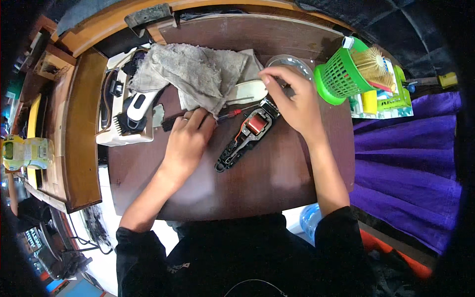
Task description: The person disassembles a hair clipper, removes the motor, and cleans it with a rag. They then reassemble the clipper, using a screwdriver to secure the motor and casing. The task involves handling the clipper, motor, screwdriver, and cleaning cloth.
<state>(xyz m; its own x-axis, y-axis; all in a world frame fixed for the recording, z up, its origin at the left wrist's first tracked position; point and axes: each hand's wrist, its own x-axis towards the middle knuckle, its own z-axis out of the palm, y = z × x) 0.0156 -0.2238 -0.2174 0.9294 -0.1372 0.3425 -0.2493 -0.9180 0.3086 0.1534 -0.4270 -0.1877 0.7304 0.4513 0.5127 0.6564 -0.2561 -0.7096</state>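
Note:
My left hand [190, 133] is on the table with its fingers bent down at the edge of a crumpled grey cloth [190, 67]. A dark comb-like strip [169, 124] sticks out beside its fingers, and whatever they grip is hidden. A screwdriver [230, 114] with a red part lies just right of them. My right hand [297, 96] hovers over the far end of an opened hair clipper [250, 133], whose copper coil shows. Its thumb and forefinger are pinched together; anything between them is too small to name. Below those fingertips lies a pale, long casing piece [247, 92].
At the left stands a white tray [126, 136] with another clipper [140, 106]. A round clear dish [292, 62] is beyond my right hand. A green basket [341, 74] holding a brush stands at the far right, near a purple curtain [405, 163].

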